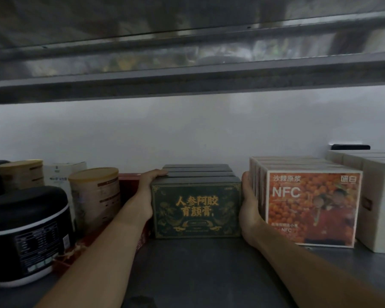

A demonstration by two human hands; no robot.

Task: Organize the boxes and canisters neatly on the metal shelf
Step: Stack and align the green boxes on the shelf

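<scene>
Two bare forearms reach in over the grey metal shelf (198, 274). At the near left stands a black canister (27, 232). Further in, at mid-shelf, the left hand (148, 192) grips the left side of a front-to-back row of dark green boxes (197, 210), with its thumb hooked over the top. The right hand (248, 205) presses flat against the row's right side, fingers straight, squeezed beside the orange NFC boxes (310, 207). Behind the black canister stand beige canisters (96, 196); cream boxes (378, 207) sit far right.
</scene>
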